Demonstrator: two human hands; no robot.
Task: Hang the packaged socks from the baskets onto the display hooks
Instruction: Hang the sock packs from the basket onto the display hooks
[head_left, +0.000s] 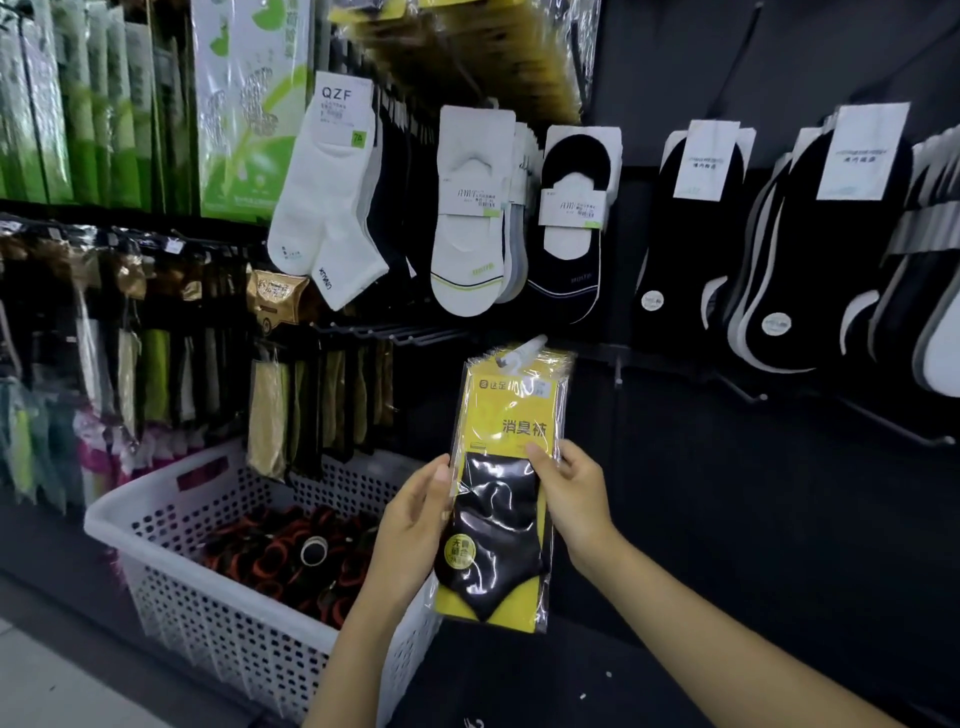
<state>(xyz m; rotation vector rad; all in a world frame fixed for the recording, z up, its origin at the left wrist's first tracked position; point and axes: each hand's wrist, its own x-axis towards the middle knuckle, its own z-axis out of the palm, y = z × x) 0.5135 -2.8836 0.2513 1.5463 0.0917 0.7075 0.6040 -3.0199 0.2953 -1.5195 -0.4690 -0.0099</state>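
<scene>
The sock pack (506, 467) is held upright in front of the black display wall, its long axis running from 6 up to 12 with the header leaning a touch toward 1. Both hands are on its lower half. The left hand (415, 525) grips the left edge, thumb on the front film and fingers curled behind. The right hand (571, 499) pinches the right edge slightly higher up, thumb laid across the yellow card.

The display hook (522, 351) sits at 12 from both hands, and its white tip shows right at the pack's header, where the hang hole should be. It looks as if the tip has entered the hole, but the glare on the film leaves that uncertain. The right hand is the nearer of the 2 to the hook.

The coming move likely turns on keeping the header square to the hook's line — then sliding the pack away from the body along it.

The basket (145, 493) stands at 8 from the hands, holding dark goods with orange trim.
</scene>
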